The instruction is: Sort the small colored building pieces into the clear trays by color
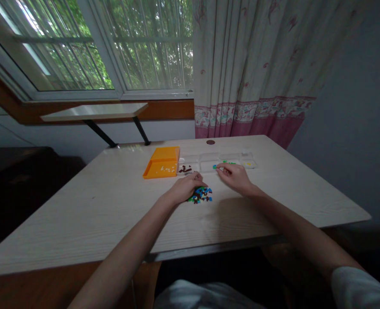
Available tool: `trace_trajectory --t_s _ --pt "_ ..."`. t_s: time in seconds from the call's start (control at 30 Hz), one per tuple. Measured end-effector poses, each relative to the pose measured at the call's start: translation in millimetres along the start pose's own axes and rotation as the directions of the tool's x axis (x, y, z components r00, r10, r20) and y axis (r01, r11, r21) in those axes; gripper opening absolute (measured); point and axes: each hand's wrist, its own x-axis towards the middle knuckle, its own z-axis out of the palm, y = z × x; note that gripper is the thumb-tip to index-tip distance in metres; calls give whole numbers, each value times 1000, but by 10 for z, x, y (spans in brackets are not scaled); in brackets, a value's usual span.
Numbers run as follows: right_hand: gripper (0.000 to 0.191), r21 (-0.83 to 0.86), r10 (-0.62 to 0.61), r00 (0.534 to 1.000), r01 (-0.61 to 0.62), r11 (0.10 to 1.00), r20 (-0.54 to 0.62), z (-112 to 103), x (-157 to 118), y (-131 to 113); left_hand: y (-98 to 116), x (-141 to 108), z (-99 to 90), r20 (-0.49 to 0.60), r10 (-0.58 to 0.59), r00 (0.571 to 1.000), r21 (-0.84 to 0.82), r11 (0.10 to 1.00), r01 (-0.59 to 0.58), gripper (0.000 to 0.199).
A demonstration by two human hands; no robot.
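Home room, floral curtain (248, 64), barred window (151, 47)

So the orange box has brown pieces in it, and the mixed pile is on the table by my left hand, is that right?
Not quite. The head view shows white pieces in the orange box, not brown ones. The mixed pile is on the table by your left hand, as you said.
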Motion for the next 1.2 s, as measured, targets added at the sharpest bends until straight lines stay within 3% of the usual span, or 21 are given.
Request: trace_trajectory --t_s 0.47,0.7,0.93,1.2 --pt "23 17 15 1000 -15 1000 -26 -21 7 65 -91 -6 6 -96 -134 986 177 973 149 22" --pt "26 -80 197 976 -204 976 -95 -87 57 326 -102 -6 -1 -86 -162 983 172 969 175 21" --pt "25 -241 360 929 -370 897 -86 -65 64 618 -101 -16 -27 -92 -188 978 166 965 201 21" --pt "25 -232 363 931 -361 903 -34 -51 52 562 -136 -21 -57 -94 -234 968 163 955 247 22"
